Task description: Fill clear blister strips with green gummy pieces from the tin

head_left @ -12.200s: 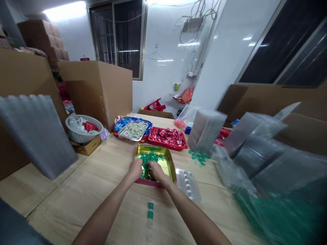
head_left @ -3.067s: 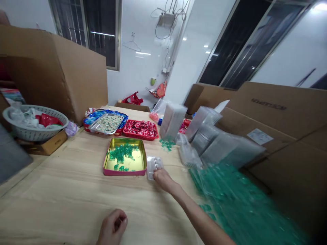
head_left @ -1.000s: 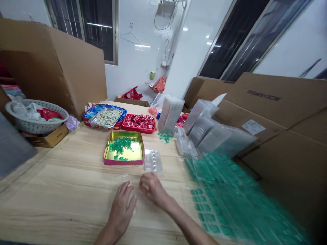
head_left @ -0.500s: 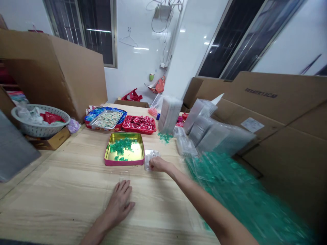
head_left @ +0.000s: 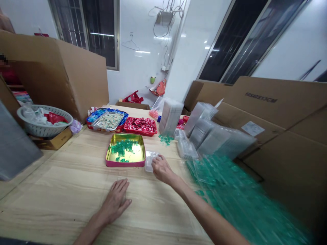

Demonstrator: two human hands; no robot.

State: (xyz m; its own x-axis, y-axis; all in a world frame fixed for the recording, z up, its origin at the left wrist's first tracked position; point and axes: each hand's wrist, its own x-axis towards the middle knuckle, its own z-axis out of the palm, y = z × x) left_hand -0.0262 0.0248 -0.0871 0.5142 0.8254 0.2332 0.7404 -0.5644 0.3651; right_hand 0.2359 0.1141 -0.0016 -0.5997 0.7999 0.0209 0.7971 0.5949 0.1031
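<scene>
My left hand [head_left: 116,200] lies palm down on the wooden table, fingers spread, over a faint clear plastic piece [head_left: 122,176]. My right hand [head_left: 161,169] has its fingers closed at the right edge of a small clear plastic tray [head_left: 150,160]; whatever its fingertips hold is too small to make out. Just left of that tray, a gold-lined tin [head_left: 139,152] with a pink rim holds green pieces [head_left: 124,147]. More green pieces [head_left: 166,139] lie loose behind the right hand.
Behind the tin are a red tray [head_left: 140,126] of wrapped items and a blue tray [head_left: 125,119]. Clear plastic packs [head_left: 170,117] stand at the back right. Green-filled packs [head_left: 245,194] cover the right side. A basket [head_left: 44,127] sits left, near large cardboard boxes [head_left: 81,75].
My right hand has shifted slightly right and down, uncovering more of the small tray. My left hand has moved a little to the left. The whole view has shifted slightly.
</scene>
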